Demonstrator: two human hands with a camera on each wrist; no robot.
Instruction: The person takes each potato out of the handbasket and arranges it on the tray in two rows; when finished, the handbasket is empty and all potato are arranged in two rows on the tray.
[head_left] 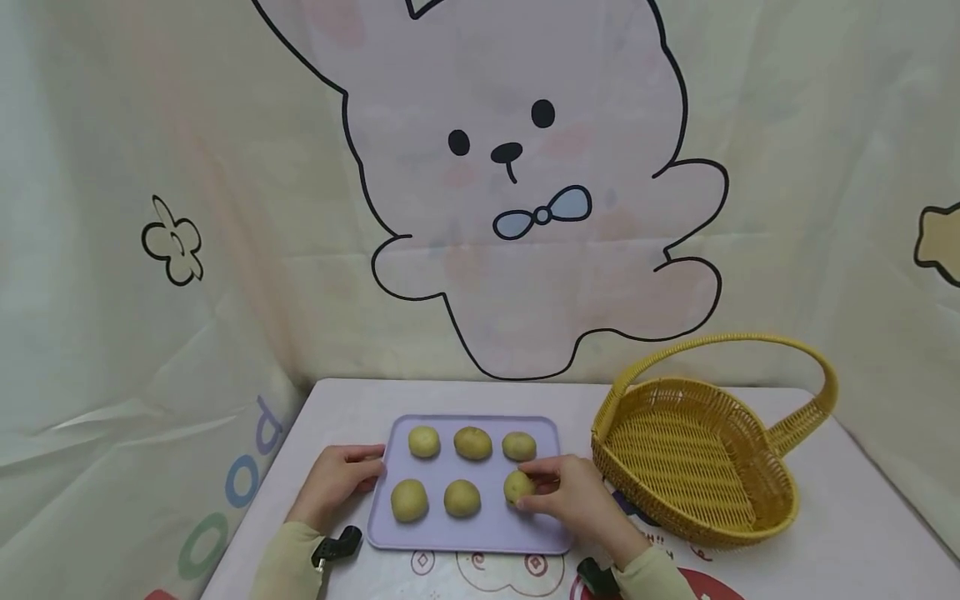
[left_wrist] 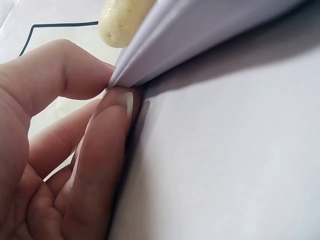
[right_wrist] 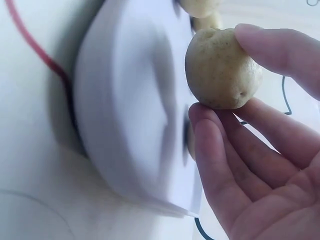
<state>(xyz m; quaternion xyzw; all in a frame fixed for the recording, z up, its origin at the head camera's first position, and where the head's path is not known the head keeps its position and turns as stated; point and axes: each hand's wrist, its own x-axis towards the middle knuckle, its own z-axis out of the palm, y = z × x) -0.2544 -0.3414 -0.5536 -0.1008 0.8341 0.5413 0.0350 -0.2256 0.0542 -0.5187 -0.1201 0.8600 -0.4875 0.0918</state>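
Note:
My right hand [head_left: 572, 498] pinches a small potato [right_wrist: 220, 70] between thumb and fingers, over the front right of a pale purple tray [head_left: 468, 543]. In the right wrist view the potato shows clearly in the fingertips, with the tray [right_wrist: 135, 100] behind it. At the tray's left edge, my left hand [head_left: 341, 482] grips the rim; thumb and finger meet on it in the left wrist view. Several other potatoes lie on the tray in two rows, among them a back-middle potato [head_left: 472, 443] and a front-left potato [head_left: 409, 501].
A yellow woven basket [head_left: 693, 467] with a tall arched handle stands right of the tray, its inside bare. The white table [head_left: 345, 408] has printed drawings near its front. A cloth backdrop [head_left: 300, 275] with a cartoon animal hangs behind it.

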